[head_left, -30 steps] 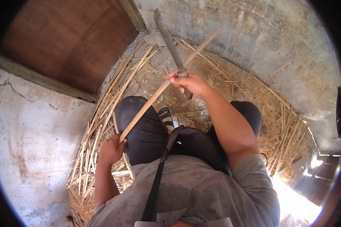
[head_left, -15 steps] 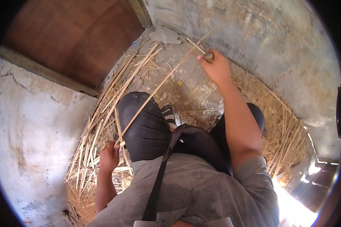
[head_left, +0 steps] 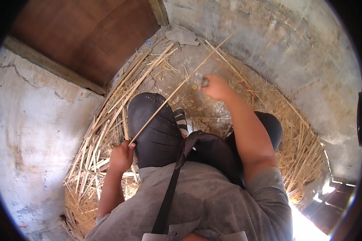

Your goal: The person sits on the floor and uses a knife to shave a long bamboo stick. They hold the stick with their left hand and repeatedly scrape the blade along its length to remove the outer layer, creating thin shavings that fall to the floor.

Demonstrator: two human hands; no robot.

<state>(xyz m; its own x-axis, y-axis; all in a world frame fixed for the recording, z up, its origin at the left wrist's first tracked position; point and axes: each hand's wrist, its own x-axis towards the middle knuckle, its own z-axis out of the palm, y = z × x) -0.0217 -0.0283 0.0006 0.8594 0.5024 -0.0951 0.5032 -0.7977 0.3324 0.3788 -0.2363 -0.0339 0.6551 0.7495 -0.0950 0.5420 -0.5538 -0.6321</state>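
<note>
A long, thin bamboo strip (head_left: 181, 84) slants from my left side up across my bent knee toward the far wall. Near its lower end, beside that knee, my left hand (head_left: 122, 156) is closed around it. My right hand (head_left: 216, 87) is closed on a tool with a wooden handle (head_left: 205, 82), just right of the strip and apart from it. Only the handle's blunt end shows clearly; the rest of the tool is hidden or blurred, so its kind cannot be told.
Split bamboo strips (head_left: 104, 132) are piled along my left. Fine shavings (head_left: 299, 140) heap up on my right against the plastered wall (head_left: 269, 40). A brown door panel (head_left: 88, 40) stands at the far left. A small yellow disc (head_left: 195, 86) lies on the floor ahead.
My right hand has come back toward me and to the left with the wooden-handled tool. My left hand, still on the bamboo strip, has moved slightly up and right.
</note>
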